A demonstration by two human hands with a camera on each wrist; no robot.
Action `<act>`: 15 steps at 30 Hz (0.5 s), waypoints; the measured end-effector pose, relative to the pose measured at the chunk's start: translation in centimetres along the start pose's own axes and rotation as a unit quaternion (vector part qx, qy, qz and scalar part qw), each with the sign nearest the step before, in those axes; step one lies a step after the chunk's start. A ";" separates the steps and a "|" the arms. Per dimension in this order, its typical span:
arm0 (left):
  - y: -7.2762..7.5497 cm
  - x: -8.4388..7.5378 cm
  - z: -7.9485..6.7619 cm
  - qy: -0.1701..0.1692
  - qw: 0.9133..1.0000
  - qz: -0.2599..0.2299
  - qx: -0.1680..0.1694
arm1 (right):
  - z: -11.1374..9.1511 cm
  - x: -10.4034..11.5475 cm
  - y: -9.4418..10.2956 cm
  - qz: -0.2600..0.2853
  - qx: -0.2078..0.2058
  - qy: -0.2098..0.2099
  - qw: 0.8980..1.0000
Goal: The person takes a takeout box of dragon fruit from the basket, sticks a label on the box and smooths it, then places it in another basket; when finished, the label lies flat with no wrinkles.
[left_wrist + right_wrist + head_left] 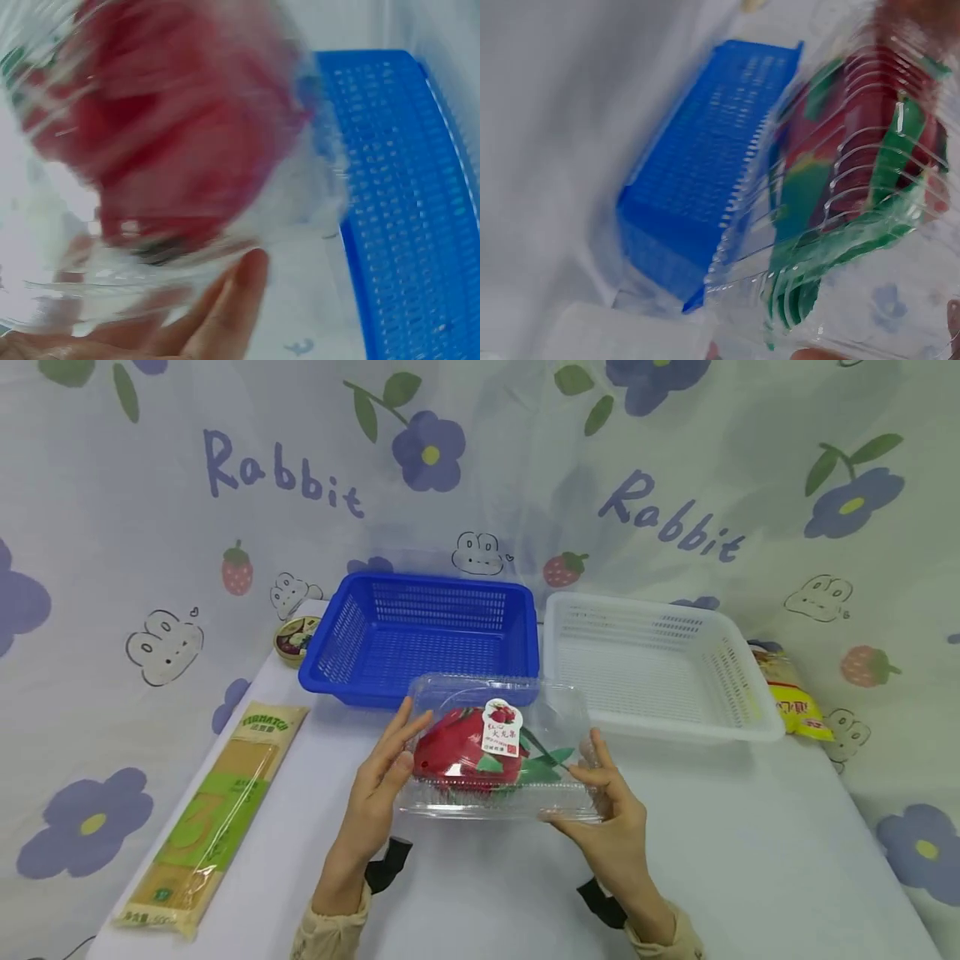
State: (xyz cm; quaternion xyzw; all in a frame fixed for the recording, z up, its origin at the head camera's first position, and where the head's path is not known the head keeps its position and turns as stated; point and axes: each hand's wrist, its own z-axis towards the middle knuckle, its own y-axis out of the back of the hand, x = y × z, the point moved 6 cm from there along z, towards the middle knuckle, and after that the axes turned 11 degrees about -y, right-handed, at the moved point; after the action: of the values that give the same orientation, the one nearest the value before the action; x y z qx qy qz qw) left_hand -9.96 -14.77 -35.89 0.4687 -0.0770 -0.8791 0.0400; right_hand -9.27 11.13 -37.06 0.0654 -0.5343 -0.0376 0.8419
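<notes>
A clear plastic clamshell box (pixel 480 806) is held up in front of me by both hands. Inside lies a red dragon fruit (pixel 450 747) with green leaf tips, under a lid bearing a white label (pixel 501 731). My left hand (pixel 378 781) grips the box's left end, its fingers along that side. At the opposite end, my right hand (pixel 611 814) holds the box between thumb and fingers. The box's far edge overlaps the front of the blue basket (pixel 420 581) in the head view. In the left wrist view, the fruit (pixel 195 127) is blurred through the plastic.
A white basket (pixel 660 727) stands right of the blue one. A pasta packet (pixel 217 818) lies along the table's left side. Behind it sits a round tin (pixel 288 652), beside the blue basket. A yellow-and-red snack bag (pixel 795 697) is at the far right.
</notes>
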 end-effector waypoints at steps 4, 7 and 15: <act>0.0 0.1 0.7 -0.040 0.999 -0.035 -0.010 | 1.4 1.1 0.5 0.002 -0.012 -0.013 1.000; 0.2 0.6 1.3 -0.050 0.998 -0.031 -0.034 | 2.7 1.7 0.3 -0.015 -0.022 -0.026 0.999; 1.4 3.9 2.9 0.061 0.992 0.035 -0.102 | 8.1 1.3 -1.4 -0.040 -0.041 -0.125 0.990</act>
State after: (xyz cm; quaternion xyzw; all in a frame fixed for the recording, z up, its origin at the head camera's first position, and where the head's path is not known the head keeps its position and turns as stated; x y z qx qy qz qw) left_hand -14.53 -16.41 -37.23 0.5122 -0.0010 -0.8500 0.1230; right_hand -16.05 8.96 -32.66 0.0470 -0.6306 -0.1009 0.7681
